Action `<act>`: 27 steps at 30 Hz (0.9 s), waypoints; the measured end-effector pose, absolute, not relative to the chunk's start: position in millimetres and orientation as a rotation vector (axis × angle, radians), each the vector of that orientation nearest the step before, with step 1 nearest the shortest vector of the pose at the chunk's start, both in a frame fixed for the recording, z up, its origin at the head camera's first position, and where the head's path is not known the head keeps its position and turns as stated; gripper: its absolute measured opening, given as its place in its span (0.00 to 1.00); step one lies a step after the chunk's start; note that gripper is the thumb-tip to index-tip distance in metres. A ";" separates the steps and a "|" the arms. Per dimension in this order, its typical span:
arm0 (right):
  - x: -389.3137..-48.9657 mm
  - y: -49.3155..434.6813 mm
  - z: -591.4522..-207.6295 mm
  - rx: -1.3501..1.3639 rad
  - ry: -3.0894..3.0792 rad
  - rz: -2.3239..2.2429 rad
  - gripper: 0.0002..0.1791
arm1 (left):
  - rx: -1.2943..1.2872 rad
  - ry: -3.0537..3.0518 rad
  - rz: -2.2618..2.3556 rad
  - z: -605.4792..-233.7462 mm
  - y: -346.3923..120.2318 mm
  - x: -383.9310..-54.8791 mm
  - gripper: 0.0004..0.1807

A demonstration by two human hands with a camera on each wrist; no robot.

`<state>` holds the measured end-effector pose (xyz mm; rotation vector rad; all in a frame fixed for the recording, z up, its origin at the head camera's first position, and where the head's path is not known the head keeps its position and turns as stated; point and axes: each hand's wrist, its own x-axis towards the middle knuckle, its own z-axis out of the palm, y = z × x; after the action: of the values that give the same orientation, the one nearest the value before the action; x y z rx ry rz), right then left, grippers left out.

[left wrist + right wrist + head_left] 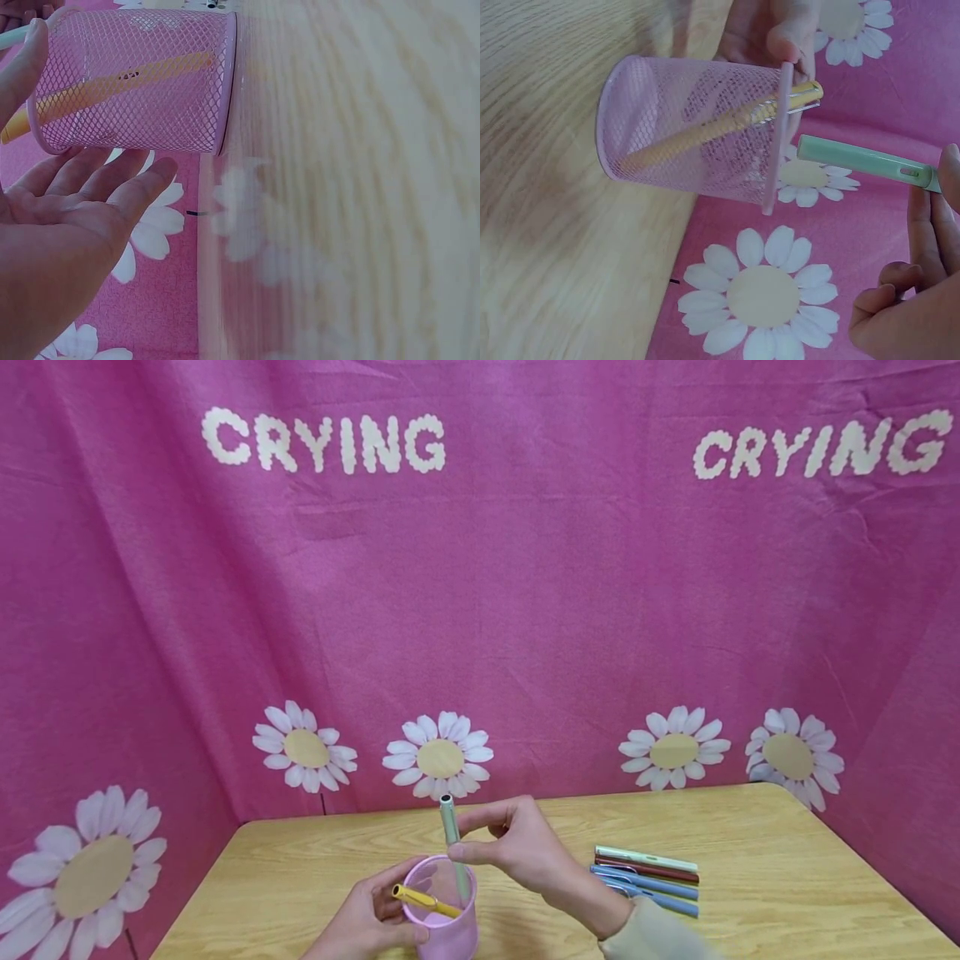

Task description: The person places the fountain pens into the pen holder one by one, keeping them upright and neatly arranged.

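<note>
My left hand (pixel 371 906) holds a pink mesh pen cup (pixel 450 939) at its rim, thumb on the near side and fingers round the far side. A yellow pen (pixel 427 900) leans inside the cup, its capped end sticking out past the rim. Above the cup's mouth, my right hand (pixel 525 852) pinches a light green pen (pixel 450 827) between thumb and fingers. That green pen (pixel 862 161) points its lower end at the opening, just short of the rim in the right wrist view. The cup (pixel 142 82) stands upright on the table.
Right of my right wrist, a mint pen (pixel 648 857), a dark red pen (pixel 660 870) and blue pens (pixel 667 903) lie side by side on the wooden table (pixel 787 877). A pink cloth (pixel 525 610) with daisies and lettering hangs behind and along the sides.
</note>
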<state>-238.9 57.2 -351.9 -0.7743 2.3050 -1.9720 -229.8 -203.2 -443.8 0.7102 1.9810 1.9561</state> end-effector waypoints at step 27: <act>-240.7 37.8 -393.1 -0.848 2.233 -1.950 0.11 | 0.705 2.000 1.960 -444.1 -204.0 -229.9 0.45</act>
<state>-240.7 37.8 -393.1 -0.8484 2.2333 -1.9502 -229.9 -204.0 -444.1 0.7052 2.0000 1.9600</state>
